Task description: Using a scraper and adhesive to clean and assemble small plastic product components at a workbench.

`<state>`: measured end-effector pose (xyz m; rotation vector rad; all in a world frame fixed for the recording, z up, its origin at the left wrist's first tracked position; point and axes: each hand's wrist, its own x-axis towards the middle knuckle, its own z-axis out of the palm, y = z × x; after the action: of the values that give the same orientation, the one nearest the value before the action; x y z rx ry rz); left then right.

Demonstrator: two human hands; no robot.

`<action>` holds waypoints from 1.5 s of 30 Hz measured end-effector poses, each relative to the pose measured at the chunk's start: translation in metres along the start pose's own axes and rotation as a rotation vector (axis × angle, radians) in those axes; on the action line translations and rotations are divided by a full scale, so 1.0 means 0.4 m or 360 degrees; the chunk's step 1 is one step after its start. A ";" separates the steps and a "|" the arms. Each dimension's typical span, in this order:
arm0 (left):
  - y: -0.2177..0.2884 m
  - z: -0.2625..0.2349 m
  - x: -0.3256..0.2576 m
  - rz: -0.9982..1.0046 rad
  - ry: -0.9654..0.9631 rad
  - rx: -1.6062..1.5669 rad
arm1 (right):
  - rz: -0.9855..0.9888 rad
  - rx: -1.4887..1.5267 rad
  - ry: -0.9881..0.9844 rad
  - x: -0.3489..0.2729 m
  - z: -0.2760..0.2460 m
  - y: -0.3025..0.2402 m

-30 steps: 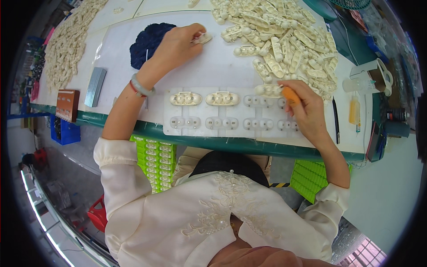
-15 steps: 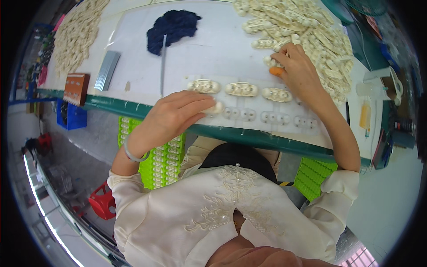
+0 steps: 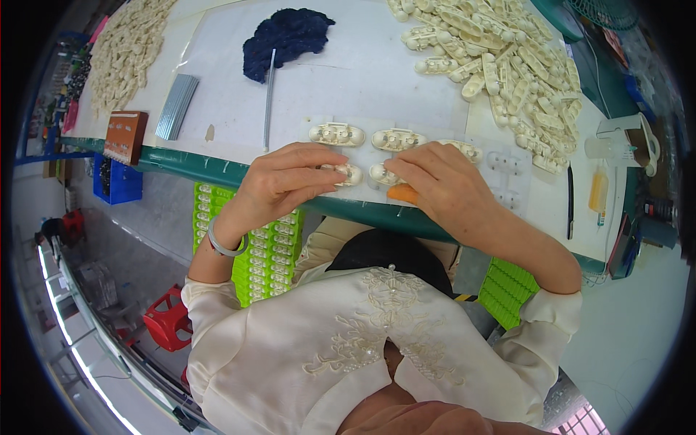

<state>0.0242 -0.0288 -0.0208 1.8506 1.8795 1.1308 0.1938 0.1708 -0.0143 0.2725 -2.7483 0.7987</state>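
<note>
My left hand [image 3: 290, 181] is closed on one end of a cream oval plastic part [image 3: 352, 174] in the front row of a clear plate [image 3: 368, 155]. My right hand [image 3: 446, 187], an orange cover [image 3: 402, 193] on one finger, grips a second cream plastic part [image 3: 380, 173] just to the right, in the same row; its fingers hide most of it. Behind them, a back row holds a left oval part [image 3: 336, 134], a middle one [image 3: 399, 139] and a right one [image 3: 464, 150], partly behind my right hand. Vacant moulded recesses [image 3: 505, 162] show at the plate's right end.
A large pile of cream parts [image 3: 507, 65] lies back right, with another heap [image 3: 130, 54] far left. Dark blue putty-like material [image 3: 286, 42], a thin metal rod [image 3: 270, 101], grey strips [image 3: 177, 107] and a brown block [image 3: 125, 136] are on the table. Green trays [image 3: 270, 250] sit below its edge.
My right hand has come from the pile at the right to the plate's front row, bringing a cream part. My left hand stays at its part, with only a slight shift.
</note>
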 end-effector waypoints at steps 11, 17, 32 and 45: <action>-0.001 -0.033 -0.003 -0.0080 0.0046 0.0044 | 0.0230 -0.0175 0.0504 -0.024 -0.040 0.066; -0.053 0.012 0.303 0.0284 0.0028 0.0267 | 0.0621 -0.0698 0.0356 0.016 -0.077 0.230; -0.073 0.022 0.362 -0.0039 -0.0403 0.0017 | 0.1038 0.1832 0.1022 -0.161 -0.226 0.287; 0.111 0.187 0.233 0.0325 -0.0273 0.0220 | 0.1063 0.0934 0.0400 -0.233 -0.188 0.165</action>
<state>0.0931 0.0778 -0.0099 2.1813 1.7438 0.8850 0.2807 0.2765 -0.0145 -0.6343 -2.2939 1.6643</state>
